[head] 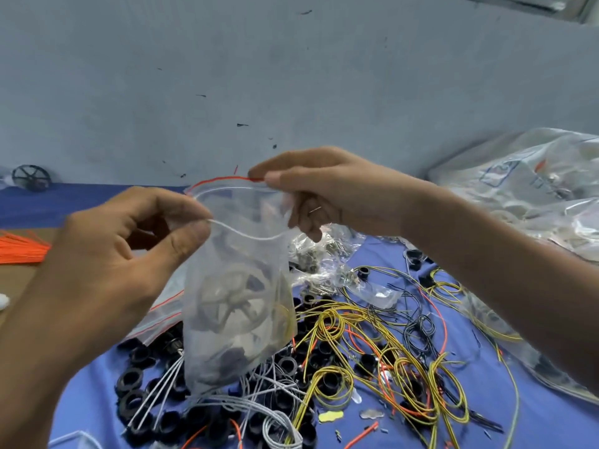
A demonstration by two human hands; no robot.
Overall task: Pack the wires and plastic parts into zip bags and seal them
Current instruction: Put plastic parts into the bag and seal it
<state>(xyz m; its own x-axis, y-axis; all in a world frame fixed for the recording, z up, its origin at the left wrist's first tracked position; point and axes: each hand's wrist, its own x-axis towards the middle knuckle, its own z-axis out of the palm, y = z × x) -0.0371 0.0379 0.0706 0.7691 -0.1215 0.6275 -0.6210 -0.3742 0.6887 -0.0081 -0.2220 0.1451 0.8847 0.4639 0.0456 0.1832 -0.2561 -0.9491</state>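
While zip bag (pixel 240 319) hangs below | left hand (pixel 129 254) pinches rim | right hand (pixel 324 192) pinches rim

Raised left hand (pixel 113 254) and right hand (pixel 334 189) each pinch the mouth of the zip bag (pixel 240 319).

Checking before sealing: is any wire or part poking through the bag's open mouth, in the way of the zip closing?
Nothing visible does. The left hand and right hand pinch the bag at its open mouth. The parts sit low inside, and nothing crosses the zip.
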